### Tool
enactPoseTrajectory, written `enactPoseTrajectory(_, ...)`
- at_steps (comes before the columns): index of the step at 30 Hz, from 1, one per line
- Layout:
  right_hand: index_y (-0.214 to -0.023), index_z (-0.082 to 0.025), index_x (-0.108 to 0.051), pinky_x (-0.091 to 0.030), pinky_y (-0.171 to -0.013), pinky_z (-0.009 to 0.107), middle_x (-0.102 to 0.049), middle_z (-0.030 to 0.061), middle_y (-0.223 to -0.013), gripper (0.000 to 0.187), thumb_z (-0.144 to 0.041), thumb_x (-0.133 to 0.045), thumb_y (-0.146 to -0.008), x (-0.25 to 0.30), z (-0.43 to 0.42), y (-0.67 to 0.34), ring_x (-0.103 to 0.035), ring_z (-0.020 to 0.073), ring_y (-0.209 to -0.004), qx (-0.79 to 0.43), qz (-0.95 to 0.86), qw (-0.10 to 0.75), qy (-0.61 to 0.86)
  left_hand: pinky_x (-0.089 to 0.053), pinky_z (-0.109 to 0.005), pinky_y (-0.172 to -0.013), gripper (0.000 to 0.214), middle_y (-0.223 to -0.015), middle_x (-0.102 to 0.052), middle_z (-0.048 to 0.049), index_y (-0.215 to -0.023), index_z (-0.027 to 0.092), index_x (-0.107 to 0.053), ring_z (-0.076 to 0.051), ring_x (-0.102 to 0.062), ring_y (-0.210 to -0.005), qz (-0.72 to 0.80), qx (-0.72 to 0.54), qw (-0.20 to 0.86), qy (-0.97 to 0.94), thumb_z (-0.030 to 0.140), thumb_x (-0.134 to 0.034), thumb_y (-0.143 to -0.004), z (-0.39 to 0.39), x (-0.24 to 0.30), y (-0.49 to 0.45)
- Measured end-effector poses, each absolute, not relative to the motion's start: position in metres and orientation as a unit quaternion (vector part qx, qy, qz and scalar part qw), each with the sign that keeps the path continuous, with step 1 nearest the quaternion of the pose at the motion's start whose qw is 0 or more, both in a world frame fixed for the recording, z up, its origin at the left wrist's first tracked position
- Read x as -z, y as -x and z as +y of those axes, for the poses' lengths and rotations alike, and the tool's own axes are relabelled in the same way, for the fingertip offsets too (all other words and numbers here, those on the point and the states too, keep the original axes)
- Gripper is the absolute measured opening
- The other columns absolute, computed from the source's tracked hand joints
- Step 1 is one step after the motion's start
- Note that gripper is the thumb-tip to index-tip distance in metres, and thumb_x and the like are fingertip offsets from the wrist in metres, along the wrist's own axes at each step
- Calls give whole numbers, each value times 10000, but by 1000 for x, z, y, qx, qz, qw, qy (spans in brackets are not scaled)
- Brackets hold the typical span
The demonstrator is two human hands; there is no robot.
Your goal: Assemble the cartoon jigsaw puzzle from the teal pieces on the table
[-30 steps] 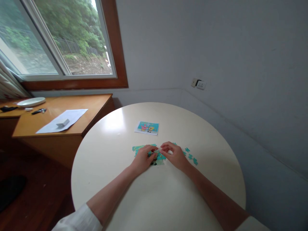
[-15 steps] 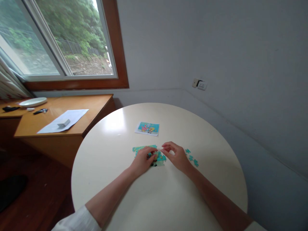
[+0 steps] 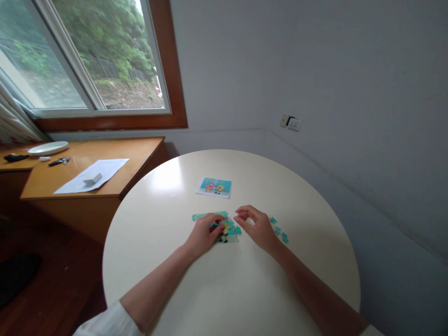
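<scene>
A partly assembled jigsaw puzzle [image 3: 234,230] in teal and green, with a yellow cartoon figure, lies on the round table. My left hand [image 3: 206,231] rests over its left and middle part, fingers curved and thumb apart, and hides some of it. Just right of the puzzle is my right hand [image 3: 256,226], raised slightly, thumb and fingers a little apart with nothing visible between them. Several loose teal puzzle pieces [image 3: 284,238] lie beyond the right wrist, partly hidden by it. Farther back sits a picture card [image 3: 215,187] with cartoon figures on teal.
The round cream table [image 3: 217,289] stands close to the wall. At left, a wooden desk [image 3: 140,156] carries a paper sheet [image 3: 114,167], a small grey-white block [image 3: 92,178], a white dish [image 3: 48,148] and small dark items. A wall socket [image 3: 294,124] is at the back right.
My left hand has shifted slightly left over the puzzle, showing more of the yellow figure. The right hand has hardly moved.
</scene>
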State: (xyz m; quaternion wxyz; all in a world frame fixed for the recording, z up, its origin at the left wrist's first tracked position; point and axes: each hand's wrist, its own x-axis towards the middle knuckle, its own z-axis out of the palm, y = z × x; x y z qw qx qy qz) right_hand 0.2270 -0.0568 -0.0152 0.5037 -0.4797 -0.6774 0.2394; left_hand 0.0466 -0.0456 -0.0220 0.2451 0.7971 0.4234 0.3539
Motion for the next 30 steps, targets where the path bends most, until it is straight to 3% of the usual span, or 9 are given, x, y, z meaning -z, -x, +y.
enactPoseTrajectory(30, -811, -185, -578, -505, -618, 264, -641, 25, -681, 156, -311, -598, -720, -1, -58, -231, -598, 141, -623, -213, -667, 538, 469, -463, -281, -755, 186, -881, -646, -35, -927, 195, -613, -143, -581, -805, 420, -353, 223, -806, 204, -516, -768, -41, 25, -39)
